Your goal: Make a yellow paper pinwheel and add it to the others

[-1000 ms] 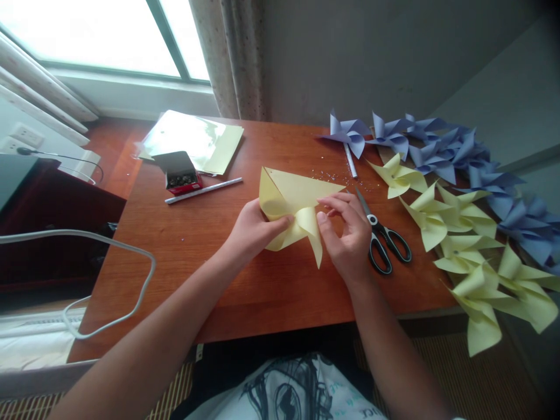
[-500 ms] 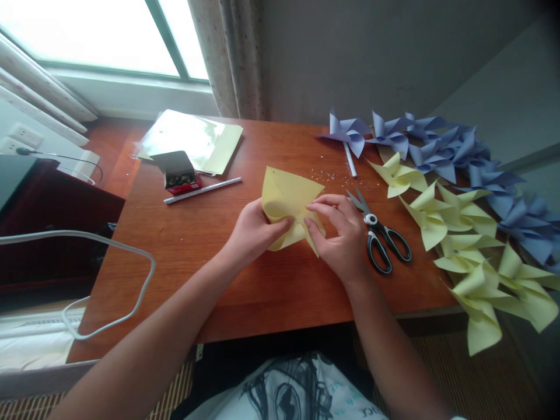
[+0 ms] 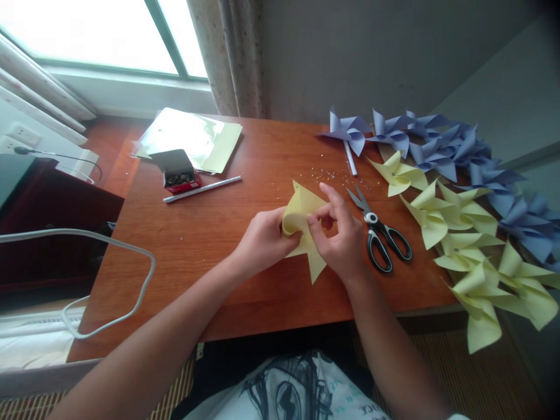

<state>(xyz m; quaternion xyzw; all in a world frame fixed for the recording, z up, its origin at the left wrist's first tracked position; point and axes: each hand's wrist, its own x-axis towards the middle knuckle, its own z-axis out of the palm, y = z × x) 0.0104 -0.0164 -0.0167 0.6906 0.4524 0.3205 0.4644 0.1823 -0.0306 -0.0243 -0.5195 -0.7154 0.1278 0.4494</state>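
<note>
A part-folded pale yellow paper pinwheel (image 3: 301, 201) is held above the middle of the reddish-brown wooden table (image 3: 262, 303), one pointed corner up and another hanging down toward the person. The left hand (image 3: 269, 239) is closed on its left side, thumb pressing near the centre and the other fingers curled round the edge. The right hand (image 3: 341, 242) is partly open at the right side: its thumb touches the paper, its index finger stands out raised, and whether the curled fingers pinch the sheet I cannot tell. Just right of that hand lie black-and-white handled scissors (image 3: 371, 219), blades parted, with tiny scattered specks (image 3: 324, 173) beyond. Farther right sit finished yellow pinwheels (image 3: 431, 213) and purple-blue pinwheels (image 3: 391, 138). At the far left, an open red cardboard box (image 3: 184, 185) stands beside a thin white stick (image 3: 203, 189)
</note>
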